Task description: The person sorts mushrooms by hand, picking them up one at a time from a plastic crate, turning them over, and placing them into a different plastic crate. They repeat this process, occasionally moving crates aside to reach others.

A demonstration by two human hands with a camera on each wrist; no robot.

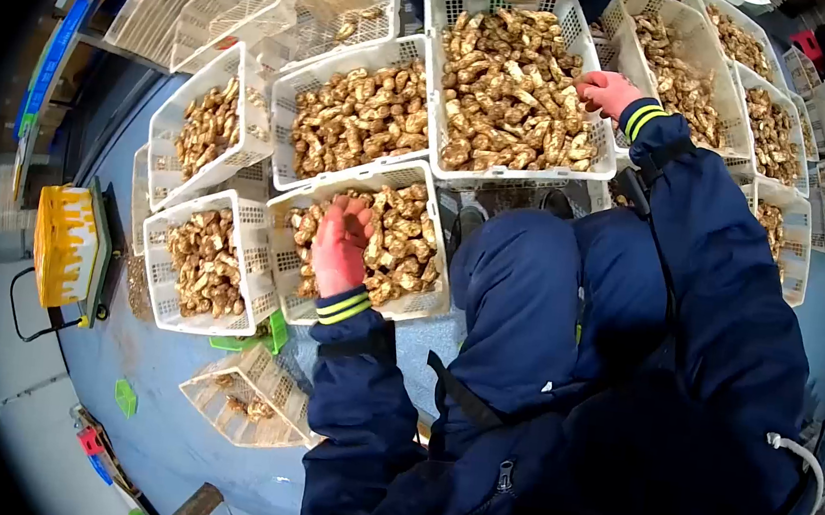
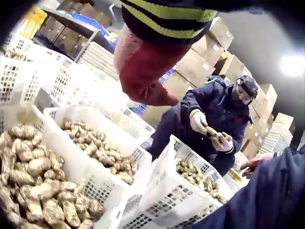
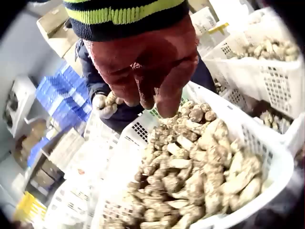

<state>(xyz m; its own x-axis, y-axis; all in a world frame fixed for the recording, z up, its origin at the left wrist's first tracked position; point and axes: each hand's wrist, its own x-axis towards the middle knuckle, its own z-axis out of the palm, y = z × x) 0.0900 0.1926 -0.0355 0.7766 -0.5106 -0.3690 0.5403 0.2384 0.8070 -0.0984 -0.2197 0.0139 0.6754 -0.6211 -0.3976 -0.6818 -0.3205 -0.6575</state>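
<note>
White plastic baskets (image 1: 255, 271), at least eight in the head view, are holding brown knobbly pieces (image 1: 356, 121). The right hand (image 1: 606, 92) is hanging over the large basket (image 1: 501, 178), fingers loosely curled and gripping nothing. The left hand (image 1: 341, 245) is dipping into the near basket (image 1: 407, 307); its fingertips are hidden, so its grip cannot be told.

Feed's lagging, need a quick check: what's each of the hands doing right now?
Left hand: curled over a basket; hold cannot be told.
Right hand: open, empty, above mushrooms.
</note>
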